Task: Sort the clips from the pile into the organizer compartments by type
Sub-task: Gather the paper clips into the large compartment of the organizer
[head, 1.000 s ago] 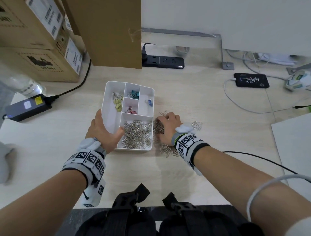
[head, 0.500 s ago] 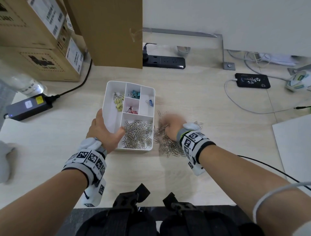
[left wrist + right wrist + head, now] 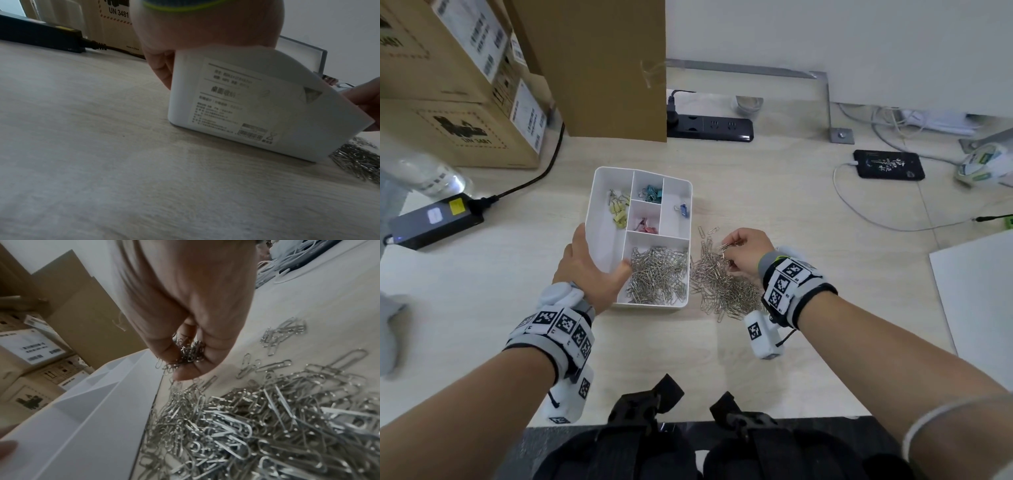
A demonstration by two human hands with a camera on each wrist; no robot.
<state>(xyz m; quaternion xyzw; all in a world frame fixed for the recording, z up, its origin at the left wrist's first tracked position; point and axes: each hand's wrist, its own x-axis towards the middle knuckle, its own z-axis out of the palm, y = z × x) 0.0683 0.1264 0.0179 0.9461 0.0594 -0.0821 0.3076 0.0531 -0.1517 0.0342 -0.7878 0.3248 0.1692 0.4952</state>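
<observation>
Item: paper clips (image 3: 722,284), silver wire, loose pile on the desk (image 3: 808,219) just beside the right wall of the organizer (image 3: 602,219). I judge them light, stiff and slick, and apt to hook one another, so a pinch from the top of the heap should lift a tangled bunch rather than a single clip.

Holder: my right hand (image 3: 748,251) is closed on a small bunch of these clips (image 3: 188,353), pinched between thumb and fingertips (image 3: 185,374), raised just above the pile's far end. A few strands dangle below the pinch and could drop.

Destination: the near compartment (image 3: 657,270) of the organizer, already well stocked with the same silver clips. The carry looks short: up over the wall, then release.

Support: my left hand (image 3: 589,267) grips the organizer's near-left corner, thumb tip over the rim into the paper-clip compartment, fingers round the outer wall (image 3: 162,71). The tray sits flat on the desk.

Other compartments: yellow binder clips (image 3: 618,210) in the long left bay, teal ones (image 3: 652,193) at top centre, pink ones (image 3: 645,224) below them, one blue clip (image 3: 683,209) at right.

Surroundings: cardboard boxes (image 3: 458,102) and power strip (image 3: 710,128) behind.
</observation>
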